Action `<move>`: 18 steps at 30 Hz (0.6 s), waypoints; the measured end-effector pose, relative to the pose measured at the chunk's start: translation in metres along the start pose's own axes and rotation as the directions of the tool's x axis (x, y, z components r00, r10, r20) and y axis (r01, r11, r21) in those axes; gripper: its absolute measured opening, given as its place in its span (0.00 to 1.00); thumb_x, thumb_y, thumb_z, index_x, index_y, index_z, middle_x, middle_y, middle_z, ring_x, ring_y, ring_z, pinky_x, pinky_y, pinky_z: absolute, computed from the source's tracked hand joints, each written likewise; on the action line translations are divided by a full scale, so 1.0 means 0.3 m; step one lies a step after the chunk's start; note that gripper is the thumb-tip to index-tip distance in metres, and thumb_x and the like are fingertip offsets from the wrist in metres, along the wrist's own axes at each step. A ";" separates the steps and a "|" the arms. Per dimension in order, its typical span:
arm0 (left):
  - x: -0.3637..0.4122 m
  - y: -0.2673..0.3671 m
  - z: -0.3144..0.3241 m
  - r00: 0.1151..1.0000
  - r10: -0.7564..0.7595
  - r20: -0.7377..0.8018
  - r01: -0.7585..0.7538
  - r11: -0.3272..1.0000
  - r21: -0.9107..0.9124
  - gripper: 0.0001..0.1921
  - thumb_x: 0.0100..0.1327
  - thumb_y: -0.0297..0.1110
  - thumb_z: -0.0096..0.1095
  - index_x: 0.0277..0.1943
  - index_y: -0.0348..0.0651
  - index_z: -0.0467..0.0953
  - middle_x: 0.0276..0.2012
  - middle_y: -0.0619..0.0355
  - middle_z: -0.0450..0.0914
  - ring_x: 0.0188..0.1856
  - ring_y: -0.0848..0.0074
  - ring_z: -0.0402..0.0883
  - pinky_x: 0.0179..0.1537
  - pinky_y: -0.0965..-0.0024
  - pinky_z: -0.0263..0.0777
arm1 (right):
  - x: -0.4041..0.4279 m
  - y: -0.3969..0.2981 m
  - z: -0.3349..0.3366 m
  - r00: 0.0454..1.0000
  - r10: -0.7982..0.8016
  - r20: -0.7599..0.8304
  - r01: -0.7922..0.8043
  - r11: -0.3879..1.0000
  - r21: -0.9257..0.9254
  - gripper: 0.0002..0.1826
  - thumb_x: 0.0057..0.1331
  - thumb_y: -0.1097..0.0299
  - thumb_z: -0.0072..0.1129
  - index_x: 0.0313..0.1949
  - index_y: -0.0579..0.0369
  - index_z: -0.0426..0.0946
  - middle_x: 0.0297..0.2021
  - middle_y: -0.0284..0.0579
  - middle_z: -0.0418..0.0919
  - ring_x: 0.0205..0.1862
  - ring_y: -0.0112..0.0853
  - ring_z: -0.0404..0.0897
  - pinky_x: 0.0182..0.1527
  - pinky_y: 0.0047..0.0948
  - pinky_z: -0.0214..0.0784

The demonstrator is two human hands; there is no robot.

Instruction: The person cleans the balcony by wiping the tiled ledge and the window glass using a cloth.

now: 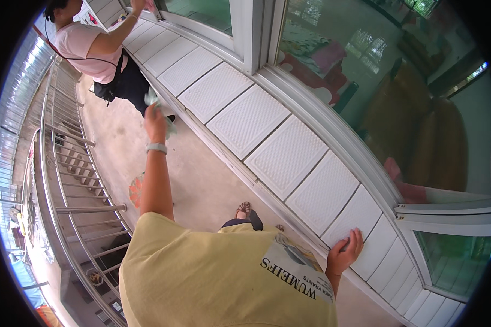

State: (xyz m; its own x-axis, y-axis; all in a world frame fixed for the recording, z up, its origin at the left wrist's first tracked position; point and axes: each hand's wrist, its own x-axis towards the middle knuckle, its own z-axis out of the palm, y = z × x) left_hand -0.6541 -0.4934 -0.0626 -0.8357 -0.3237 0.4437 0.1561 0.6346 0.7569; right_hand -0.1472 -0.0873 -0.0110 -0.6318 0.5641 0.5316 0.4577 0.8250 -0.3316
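Observation:
My left hand (155, 122), with a pale band at its wrist, reaches forward over the concrete floor, closed around a light greenish cloth (151, 98) that is blurred. Parts of the cloth stick out above and beside the fingers. My right hand (344, 251) rests on the white tiled ledge (286, 157) below the windows. Its fingers are bent, and a small dark thing (344, 245) shows between thumb and fingers; what it is I cannot tell. White frames hold the sliding glass window (376, 102) beyond the ledge.
A person in a pink top (90, 49) stands ahead beside the ledge, one arm raised to the window frame. A stainless steel railing (49, 163) runs along the left, with stairs beyond it. A round patterned object (135, 191) lies on the floor (200, 175).

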 end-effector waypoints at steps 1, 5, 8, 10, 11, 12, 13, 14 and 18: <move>0.007 -0.020 -0.016 0.973 -0.209 -0.093 0.193 0.969 -0.155 0.13 0.71 0.33 0.53 0.52 0.37 0.78 0.43 0.53 0.84 0.43 0.70 0.83 0.47 0.69 0.75 | 0.003 -0.004 -0.005 1.000 0.001 0.005 -0.001 1.000 -0.004 0.15 0.63 0.80 0.47 0.48 0.70 0.75 0.52 0.59 0.77 0.57 0.56 0.74 0.60 0.50 0.65; 0.061 0.042 -0.053 0.952 -0.226 -0.205 0.138 0.918 -0.371 0.16 0.72 0.36 0.53 0.56 0.37 0.76 0.44 0.56 0.82 0.42 0.76 0.81 0.44 0.73 0.75 | -0.008 0.009 -0.003 1.000 -0.008 0.017 0.008 0.999 -0.036 0.16 0.62 0.81 0.47 0.48 0.70 0.76 0.53 0.59 0.77 0.58 0.55 0.74 0.60 0.50 0.65; 0.065 0.195 -0.008 0.996 0.087 -0.010 -0.086 0.941 -0.328 0.20 0.72 0.40 0.53 0.62 0.39 0.73 0.53 0.47 0.80 0.53 0.66 0.79 0.55 0.68 0.71 | -0.011 0.005 -0.002 1.000 -0.003 0.006 0.004 0.999 -0.035 0.15 0.63 0.81 0.48 0.48 0.69 0.75 0.53 0.58 0.77 0.57 0.55 0.74 0.60 0.49 0.65; 0.052 0.298 0.044 0.946 0.167 0.280 -0.161 0.986 -0.043 0.27 0.72 0.48 0.50 0.66 0.40 0.68 0.61 0.40 0.73 0.64 0.57 0.70 0.64 0.58 0.62 | -0.008 0.002 -0.002 1.000 0.000 0.010 0.000 0.999 -0.033 0.15 0.63 0.81 0.47 0.49 0.69 0.75 0.53 0.58 0.77 0.57 0.55 0.74 0.60 0.49 0.65; 0.045 0.334 0.075 0.886 0.110 0.450 -0.178 0.978 0.112 0.30 0.72 0.52 0.49 0.69 0.41 0.65 0.65 0.37 0.68 0.70 0.53 0.64 0.69 0.52 0.55 | -0.007 0.001 -0.003 1.000 0.003 0.014 -0.002 0.999 -0.032 0.15 0.63 0.81 0.47 0.49 0.69 0.75 0.53 0.58 0.77 0.57 0.55 0.74 0.60 0.49 0.66; 0.030 0.322 0.127 0.882 0.125 0.455 -0.295 0.899 0.323 0.34 0.70 0.55 0.48 0.70 0.41 0.62 0.67 0.38 0.65 0.72 0.51 0.59 0.70 0.47 0.50 | -0.005 -0.002 -0.003 1.000 0.004 0.015 -0.004 1.000 -0.029 0.15 0.63 0.81 0.47 0.49 0.69 0.75 0.53 0.58 0.77 0.57 0.55 0.74 0.60 0.49 0.66; 0.018 0.326 0.173 0.874 0.141 0.465 -0.395 0.764 0.510 0.37 0.69 0.59 0.47 0.71 0.41 0.59 0.69 0.38 0.63 0.74 0.50 0.55 0.71 0.42 0.46 | -0.004 -0.006 -0.002 1.000 0.020 0.016 -0.019 1.000 -0.022 0.15 0.63 0.81 0.47 0.48 0.69 0.75 0.53 0.59 0.77 0.57 0.55 0.74 0.59 0.49 0.66; 0.039 0.328 0.198 0.862 0.105 0.495 -0.389 0.763 0.516 0.39 0.67 0.59 0.49 0.72 0.40 0.58 0.71 0.40 0.59 0.76 0.51 0.51 0.72 0.40 0.41 | -0.003 -0.010 -0.001 0.999 0.036 0.018 -0.036 0.999 -0.016 0.15 0.63 0.81 0.47 0.48 0.69 0.76 0.53 0.59 0.77 0.57 0.55 0.74 0.59 0.49 0.66; 0.168 0.344 0.337 0.837 0.037 0.546 -0.337 0.821 0.461 0.41 0.69 0.62 0.43 0.73 0.39 0.55 0.75 0.41 0.51 0.77 0.52 0.46 0.73 0.41 0.40 | -0.003 -0.003 -0.011 0.999 0.029 0.017 -0.028 0.999 -0.033 0.15 0.63 0.81 0.47 0.49 0.68 0.75 0.53 0.59 0.76 0.57 0.55 0.74 0.59 0.49 0.67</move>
State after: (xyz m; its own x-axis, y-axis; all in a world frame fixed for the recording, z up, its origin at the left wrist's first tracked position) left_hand -0.7334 -0.3733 -0.0105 -0.9811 0.1359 0.1377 0.1672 0.9537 0.2501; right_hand -0.1450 -0.0886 -0.0086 -0.6286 0.5883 0.5086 0.4956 0.8071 -0.3211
